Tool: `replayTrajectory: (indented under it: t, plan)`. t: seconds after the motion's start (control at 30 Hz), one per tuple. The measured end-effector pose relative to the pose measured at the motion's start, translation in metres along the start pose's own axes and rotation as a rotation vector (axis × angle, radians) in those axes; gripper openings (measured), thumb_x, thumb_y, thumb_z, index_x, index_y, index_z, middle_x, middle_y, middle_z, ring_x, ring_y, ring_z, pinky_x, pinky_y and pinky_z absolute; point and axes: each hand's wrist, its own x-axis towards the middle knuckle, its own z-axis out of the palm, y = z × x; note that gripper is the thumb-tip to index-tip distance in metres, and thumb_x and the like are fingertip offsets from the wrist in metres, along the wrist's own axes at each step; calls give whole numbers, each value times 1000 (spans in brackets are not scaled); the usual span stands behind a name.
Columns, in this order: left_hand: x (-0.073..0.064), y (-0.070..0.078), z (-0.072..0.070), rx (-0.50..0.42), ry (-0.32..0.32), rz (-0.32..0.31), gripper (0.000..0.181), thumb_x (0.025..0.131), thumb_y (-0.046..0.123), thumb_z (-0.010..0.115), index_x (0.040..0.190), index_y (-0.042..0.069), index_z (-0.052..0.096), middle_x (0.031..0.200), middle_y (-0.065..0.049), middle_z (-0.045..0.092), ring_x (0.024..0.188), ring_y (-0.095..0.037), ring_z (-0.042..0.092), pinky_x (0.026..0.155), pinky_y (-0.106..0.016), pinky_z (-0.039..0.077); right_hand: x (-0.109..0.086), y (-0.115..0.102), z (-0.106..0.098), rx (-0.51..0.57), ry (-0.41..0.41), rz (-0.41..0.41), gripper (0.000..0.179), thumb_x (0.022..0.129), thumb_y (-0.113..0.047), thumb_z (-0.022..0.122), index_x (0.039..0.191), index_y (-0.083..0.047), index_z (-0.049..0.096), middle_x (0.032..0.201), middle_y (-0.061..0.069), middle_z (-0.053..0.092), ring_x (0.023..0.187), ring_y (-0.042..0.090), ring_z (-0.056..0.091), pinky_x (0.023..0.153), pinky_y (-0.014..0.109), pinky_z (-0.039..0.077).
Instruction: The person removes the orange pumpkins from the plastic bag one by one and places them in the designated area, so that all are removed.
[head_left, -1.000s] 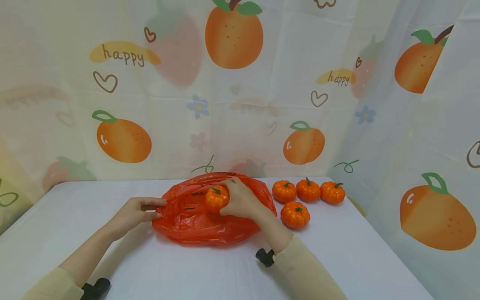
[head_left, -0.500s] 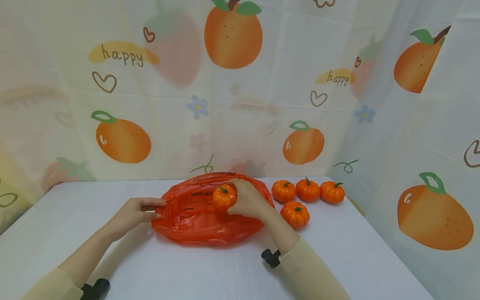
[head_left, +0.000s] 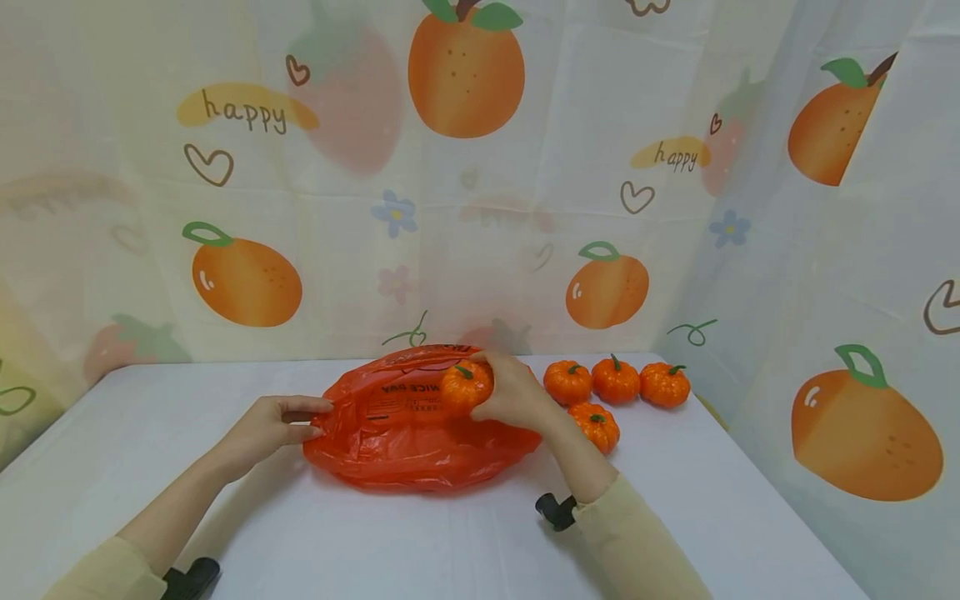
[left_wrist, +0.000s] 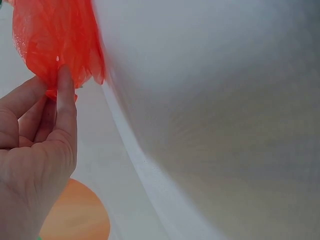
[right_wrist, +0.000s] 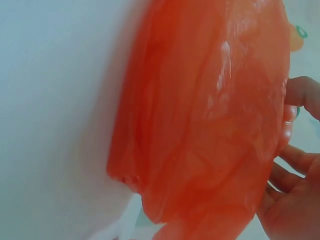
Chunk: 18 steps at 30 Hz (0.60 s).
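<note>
A red plastic bag [head_left: 420, 458] with dark print lies on the white table, its mouth spread wide. At its left edge, my left hand [head_left: 258, 435] pinches the film between thumb and fingers; the left wrist view shows gathered bag film [left_wrist: 56, 42] at those fingertips. My right hand [head_left: 517, 398] holds a small orange toy pumpkin [head_left: 465, 387] with a green stem, at the right part of the bag's mouth. From the right wrist, the bag's wall [right_wrist: 210, 110] hides most of that pumpkin [right_wrist: 287, 127], and the right hand [right_wrist: 295, 205] shows beyond it.
Right of the bag, three similar pumpkins [head_left: 616, 381] stand in a row at the table's back. Another pumpkin [head_left: 597, 427] sits in front of them, partly covered by the right forearm. A fruit-printed curtain [head_left: 480, 208] hangs behind the table [head_left: 360, 550].
My right hand has shifted to the right across the bag's mouth with the pumpkin in its grip. The left hand has stayed at the bag's left edge.
</note>
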Motion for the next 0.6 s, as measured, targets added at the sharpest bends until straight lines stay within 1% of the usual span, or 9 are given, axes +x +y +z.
replayTrajectory:
  t: [0.13,0.23,0.5,0.6]
  plan:
    - [0,0,0,-5,0,-2,42,92,12,64,133,1,60,135,-23,61,123,-38,59,86,-26,60,-2,3,-5,57,-3,23,77,71,-17,82,141,-12,49,140,6,55,121,26,54,106,48,49]
    - [0,0,0,-6,0,-4,42,92,12,64,133,1,60,135,-23,61,124,-39,59,86,-26,60,-3,6,-9,78,9,19,77,71,-16,82,141,-12,49,140,6,55,121,27,55,106,49,49]
    - [-1,1,0,3,0,-2,42,93,12,63,133,1,60,136,-23,61,125,-39,58,87,-27,60,-7,13,-21,111,36,5,74,70,-12,80,139,-15,51,138,3,56,120,25,55,105,48,49]
    - [0,0,0,8,2,3,42,92,12,63,133,1,60,136,-23,61,125,-40,58,86,-26,60,-9,15,-26,103,45,-11,72,70,-10,78,137,-15,52,136,3,57,119,25,56,104,47,50]
